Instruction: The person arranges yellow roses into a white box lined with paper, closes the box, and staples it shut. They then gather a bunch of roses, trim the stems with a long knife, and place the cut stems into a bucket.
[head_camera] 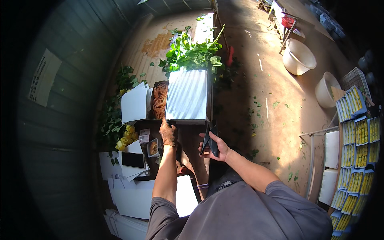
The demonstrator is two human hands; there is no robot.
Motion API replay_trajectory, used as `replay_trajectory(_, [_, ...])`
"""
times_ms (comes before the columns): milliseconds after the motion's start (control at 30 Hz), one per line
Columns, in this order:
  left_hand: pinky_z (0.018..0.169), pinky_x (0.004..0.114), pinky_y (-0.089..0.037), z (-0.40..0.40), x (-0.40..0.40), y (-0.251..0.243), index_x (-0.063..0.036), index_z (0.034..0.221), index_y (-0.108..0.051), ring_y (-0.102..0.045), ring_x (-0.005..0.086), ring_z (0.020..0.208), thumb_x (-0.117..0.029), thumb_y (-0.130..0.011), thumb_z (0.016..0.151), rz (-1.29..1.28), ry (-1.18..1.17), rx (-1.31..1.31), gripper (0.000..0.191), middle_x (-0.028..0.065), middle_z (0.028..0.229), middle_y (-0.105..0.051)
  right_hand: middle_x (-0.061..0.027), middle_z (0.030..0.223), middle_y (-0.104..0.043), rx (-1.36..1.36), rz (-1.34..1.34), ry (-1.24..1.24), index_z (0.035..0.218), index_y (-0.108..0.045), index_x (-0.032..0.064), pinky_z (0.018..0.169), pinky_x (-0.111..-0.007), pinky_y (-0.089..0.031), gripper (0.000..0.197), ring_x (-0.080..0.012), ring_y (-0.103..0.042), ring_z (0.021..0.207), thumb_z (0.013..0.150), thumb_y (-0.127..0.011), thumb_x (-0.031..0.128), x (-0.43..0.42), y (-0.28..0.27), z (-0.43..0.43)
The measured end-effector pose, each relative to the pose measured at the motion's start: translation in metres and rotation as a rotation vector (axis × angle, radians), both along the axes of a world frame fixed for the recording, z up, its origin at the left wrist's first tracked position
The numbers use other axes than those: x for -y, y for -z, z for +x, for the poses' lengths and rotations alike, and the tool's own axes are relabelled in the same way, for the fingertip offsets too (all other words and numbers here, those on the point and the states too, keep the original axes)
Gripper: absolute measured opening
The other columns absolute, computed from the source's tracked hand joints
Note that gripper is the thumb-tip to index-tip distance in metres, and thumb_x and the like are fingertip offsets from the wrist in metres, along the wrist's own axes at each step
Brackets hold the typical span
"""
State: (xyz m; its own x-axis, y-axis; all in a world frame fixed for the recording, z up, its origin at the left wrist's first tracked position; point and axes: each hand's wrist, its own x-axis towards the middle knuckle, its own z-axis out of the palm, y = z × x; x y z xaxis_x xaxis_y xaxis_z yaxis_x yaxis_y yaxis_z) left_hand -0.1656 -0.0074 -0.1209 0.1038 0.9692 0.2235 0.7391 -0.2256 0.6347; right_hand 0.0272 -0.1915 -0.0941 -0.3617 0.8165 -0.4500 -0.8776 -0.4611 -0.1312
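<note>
A white corrugated cardboard wrap (pixel 187 94) lies across the bench, with leafy green stems (pixel 192 54) spreading from its far end. My left hand (pixel 169 132), in a stained brown glove, grips the wrap's near left corner. In my bare right hand (pixel 220 147) is a black plier-type stapler (pixel 211 141), its jaws at the near right corner of the wrap. Whatever the wrap encloses is hidden. Just left of it, a dark box (pixel 155 90) holds many orange rubber bands (pixel 160 100).
White cards (pixel 135 103) stand left of the bands. Yellow roses (pixel 127 138), a phone (pixel 133 160) and a small plastic tub (pixel 153 147) lie nearer. At right are white buckets (pixel 298 58) and a rack of packed yellow flowers (pixel 357 144). Fallen leaves (pixel 255 111) dot the floor.
</note>
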Motion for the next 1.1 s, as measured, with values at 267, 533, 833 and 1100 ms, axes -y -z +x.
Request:
replay_trajectory(267, [0.076,0.048,-0.050,-0.007,0.008,-0.022,-0.0016,0.110,-0.057,-0.061,0.0475,0.091,0.000,-0.058,0.077,0.005,0.134,0.129,0.033,0.0266,0.090,-0.065,-0.0091,0.099,-0.066,0.003,0.006,0.015,0.134,-0.052,0.0192,0.091,-0.052,-0.046,0.050,-0.0284,-0.063,0.098,0.094,-0.057,0.050,0.005,0.002,-0.005])
replay_trajectory(533, [0.079,0.048,-0.052,-0.018,-0.002,-0.035,-0.0057,0.115,-0.062,-0.063,0.0446,0.092,-0.008,-0.064,0.079,-0.055,0.208,0.017,0.037,0.0256,0.095,-0.067,-0.0117,0.098,-0.066,0.014,0.018,0.032,0.133,-0.052,0.0192,0.090,-0.051,-0.047,0.049,-0.0296,-0.063,0.097,0.095,-0.057,0.049,0.002,0.004,0.001])
replay_trajectory(833, [0.083,0.048,-0.052,-0.020,-0.007,-0.046,-0.0159,0.120,-0.062,-0.064,0.0418,0.097,-0.018,-0.067,0.080,-0.223,0.178,-0.132,0.039,0.0207,0.098,-0.069,-0.0080,0.090,-0.064,0.135,-0.040,0.088,0.125,-0.052,0.0173,0.078,-0.046,-0.050,0.050,-0.0247,-0.064,0.085,0.092,-0.058,0.055,-0.007,-0.005,-0.010])
replay_trajectory(1100, [0.085,0.048,-0.052,-0.023,-0.010,-0.048,-0.0147,0.120,-0.063,-0.064,0.0411,0.098,-0.020,-0.067,0.081,-0.223,0.190,-0.076,0.039,0.0208,0.102,-0.068,-0.0060,0.076,-0.063,0.304,-0.061,0.059,0.106,-0.060,0.0091,0.067,-0.036,-0.051,0.046,-0.0226,-0.063,0.069,0.093,-0.058,0.053,-0.015,0.013,-0.016])
